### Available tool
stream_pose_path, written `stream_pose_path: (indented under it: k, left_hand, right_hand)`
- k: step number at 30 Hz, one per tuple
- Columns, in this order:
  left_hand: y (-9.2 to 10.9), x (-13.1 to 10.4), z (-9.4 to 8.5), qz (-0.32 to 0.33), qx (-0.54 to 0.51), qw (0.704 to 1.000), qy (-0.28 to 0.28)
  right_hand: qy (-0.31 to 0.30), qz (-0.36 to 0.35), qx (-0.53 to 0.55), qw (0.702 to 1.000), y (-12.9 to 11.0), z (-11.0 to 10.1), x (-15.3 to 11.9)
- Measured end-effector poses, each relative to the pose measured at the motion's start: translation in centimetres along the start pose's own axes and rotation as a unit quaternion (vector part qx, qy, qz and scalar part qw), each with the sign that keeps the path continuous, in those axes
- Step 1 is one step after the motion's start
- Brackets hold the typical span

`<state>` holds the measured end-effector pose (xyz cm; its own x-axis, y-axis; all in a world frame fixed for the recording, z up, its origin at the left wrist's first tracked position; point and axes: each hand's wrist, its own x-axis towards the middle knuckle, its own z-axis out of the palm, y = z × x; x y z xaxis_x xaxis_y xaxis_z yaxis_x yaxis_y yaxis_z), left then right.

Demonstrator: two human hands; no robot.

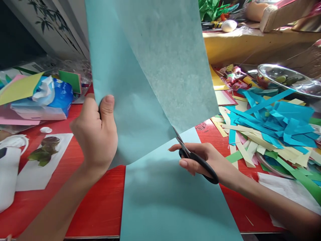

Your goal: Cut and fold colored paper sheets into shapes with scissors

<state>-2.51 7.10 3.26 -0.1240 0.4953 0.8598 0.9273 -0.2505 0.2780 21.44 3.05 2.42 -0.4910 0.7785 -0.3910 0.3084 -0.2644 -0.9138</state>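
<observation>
A large light-blue sheet of paper (pixel 125 77) is held up in front of me, folded over or doubled so that a greyer face shows at the right. My left hand (pixel 96 130) grips its left edge, thumb on the front. My right hand (pixel 200 160) holds black-handled scissors (pixel 198 164), fingers in the loops. The blades meet the lower edge of the paper, near the line where the two faces part. Beneath, another light-blue sheet (pixel 175 204) lies flat on the red table (pixel 97 207).
Blue, cream and green paper strips (pixel 276 124) heap up at the right, by a metal bowl (pixel 288 78). At the left are a tissue pack (pixel 60 97), a white device (pixel 10 177) and a white paper (pixel 47 167) with leaves. A cluttered shelf (pixel 233 43) stands behind.
</observation>
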Motion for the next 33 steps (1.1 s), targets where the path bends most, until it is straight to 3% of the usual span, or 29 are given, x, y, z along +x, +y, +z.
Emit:
stream_pose_path:
  k: [10,33]
  left_hand:
    - [0.4,0.1,-0.2,0.002,0.000,1.000,-0.004]
    - [0.6,-0.1,-0.3,0.038,-0.009,0.999,-0.022]
  right_hand:
    - [0.000,-0.058,0.005,0.998,1.0,0.1,0.4]
    - [0.010,-0.059,0.043,0.997,1.1,0.8,0.4]
